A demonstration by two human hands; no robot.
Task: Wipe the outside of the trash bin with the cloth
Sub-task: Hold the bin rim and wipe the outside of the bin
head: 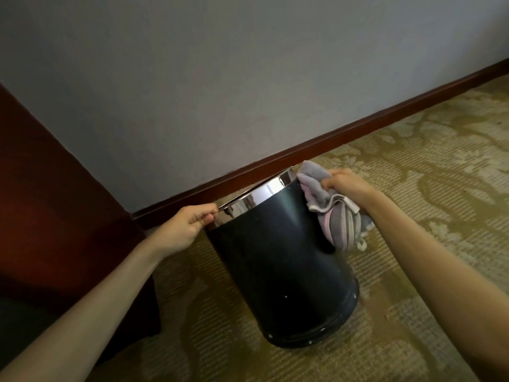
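Observation:
A black round trash bin (281,260) with a shiny metal rim stands on the carpet, tilted away toward the wall. My left hand (184,227) pinches the metal rim at its left side. My right hand (347,188) grips a bunched grey and pink cloth (336,216) against the bin's upper right side. The cloth hangs down along the bin's right wall. The bin's inside and far side are hidden.
A grey wall with a dark wooden baseboard (330,144) runs close behind the bin. A dark red wooden piece of furniture (55,202) stands at the left. Patterned beige carpet (427,175) spreads to the right and front.

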